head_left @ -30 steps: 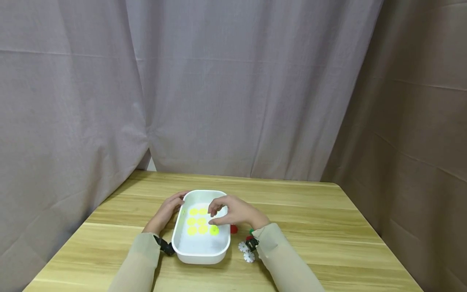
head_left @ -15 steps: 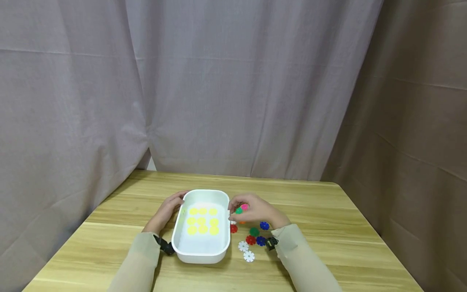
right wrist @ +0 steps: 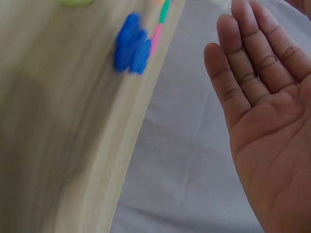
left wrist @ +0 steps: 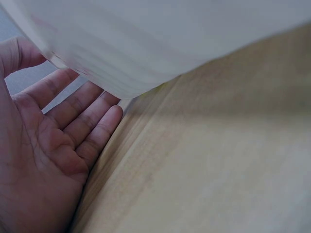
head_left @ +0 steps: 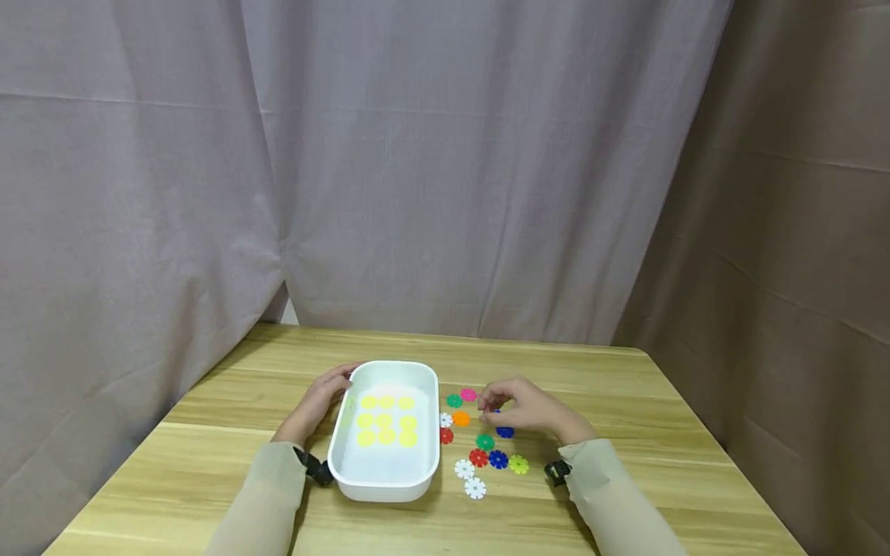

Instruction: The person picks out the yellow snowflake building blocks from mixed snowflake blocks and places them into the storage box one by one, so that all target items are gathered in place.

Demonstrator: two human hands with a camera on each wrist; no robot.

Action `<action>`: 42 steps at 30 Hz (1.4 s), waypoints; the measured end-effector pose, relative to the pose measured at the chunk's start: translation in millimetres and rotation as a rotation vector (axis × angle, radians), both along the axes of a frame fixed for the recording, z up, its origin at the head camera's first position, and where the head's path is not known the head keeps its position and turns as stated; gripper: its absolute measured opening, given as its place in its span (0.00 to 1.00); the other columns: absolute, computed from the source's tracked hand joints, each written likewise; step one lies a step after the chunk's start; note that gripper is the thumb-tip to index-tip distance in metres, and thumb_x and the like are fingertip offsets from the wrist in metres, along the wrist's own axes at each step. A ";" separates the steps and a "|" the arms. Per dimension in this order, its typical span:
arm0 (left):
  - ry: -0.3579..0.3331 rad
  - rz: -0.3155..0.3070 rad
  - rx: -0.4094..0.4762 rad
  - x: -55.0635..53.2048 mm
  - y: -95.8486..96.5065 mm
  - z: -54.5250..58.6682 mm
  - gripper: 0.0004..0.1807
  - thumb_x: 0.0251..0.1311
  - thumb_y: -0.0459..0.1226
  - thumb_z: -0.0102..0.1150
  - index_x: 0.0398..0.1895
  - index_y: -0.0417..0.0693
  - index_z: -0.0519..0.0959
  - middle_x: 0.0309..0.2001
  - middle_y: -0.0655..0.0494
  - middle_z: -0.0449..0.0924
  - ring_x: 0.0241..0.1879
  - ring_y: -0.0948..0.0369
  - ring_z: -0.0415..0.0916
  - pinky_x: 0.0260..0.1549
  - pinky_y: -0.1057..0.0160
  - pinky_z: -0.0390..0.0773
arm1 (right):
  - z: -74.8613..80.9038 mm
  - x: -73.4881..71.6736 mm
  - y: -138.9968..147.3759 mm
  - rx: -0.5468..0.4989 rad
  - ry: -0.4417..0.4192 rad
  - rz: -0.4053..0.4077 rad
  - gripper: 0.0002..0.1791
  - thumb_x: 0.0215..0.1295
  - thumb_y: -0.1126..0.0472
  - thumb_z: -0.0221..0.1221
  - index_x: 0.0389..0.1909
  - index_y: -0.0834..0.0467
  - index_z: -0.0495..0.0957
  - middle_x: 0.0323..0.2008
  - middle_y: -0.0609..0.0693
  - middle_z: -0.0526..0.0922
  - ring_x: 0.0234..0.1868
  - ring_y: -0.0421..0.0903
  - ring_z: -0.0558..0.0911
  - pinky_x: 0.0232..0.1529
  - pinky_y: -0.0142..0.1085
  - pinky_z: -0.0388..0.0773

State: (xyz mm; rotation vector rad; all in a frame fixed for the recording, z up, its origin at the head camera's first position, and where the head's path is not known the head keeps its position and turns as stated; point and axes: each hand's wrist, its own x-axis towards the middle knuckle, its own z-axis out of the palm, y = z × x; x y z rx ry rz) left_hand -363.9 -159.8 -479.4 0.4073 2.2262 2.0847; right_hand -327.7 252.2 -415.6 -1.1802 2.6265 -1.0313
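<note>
Along the left side of a white tray, my left hand holds on, with the thumb at the rim and the fingers against the outer wall. Several yellow snowflake discs lie in neat rows on the tray's floor, washed out by glare. My right hand hovers over the table to the right, its fingers fairly straight in the right wrist view, with no disc visible in it. Just under it are blue snowflake discs, partly hidden by the hand. An orange disc lies left of its fingertips.
Loose discs lie right of the tray: pink, green, red, white and yellow-green. A grey curtain hangs behind the wooden table.
My right hand has moved from above the tray, out past its right rim, to over the loose discs, uncovering several of them. My left hand and the tray have stayed put.
</note>
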 end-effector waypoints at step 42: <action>0.024 -0.025 -0.010 0.7 -0.2 -1.1 0.28 0.66 0.35 0.49 0.70 0.44 0.71 0.72 0.47 0.67 0.72 0.51 0.61 0.70 0.52 0.57 | -15.2 30.2 50.0 0.166 -0.330 -0.035 0.17 0.52 0.62 0.73 0.41 0.60 0.80 0.35 0.56 0.78 0.36 0.45 0.74 0.38 0.33 0.73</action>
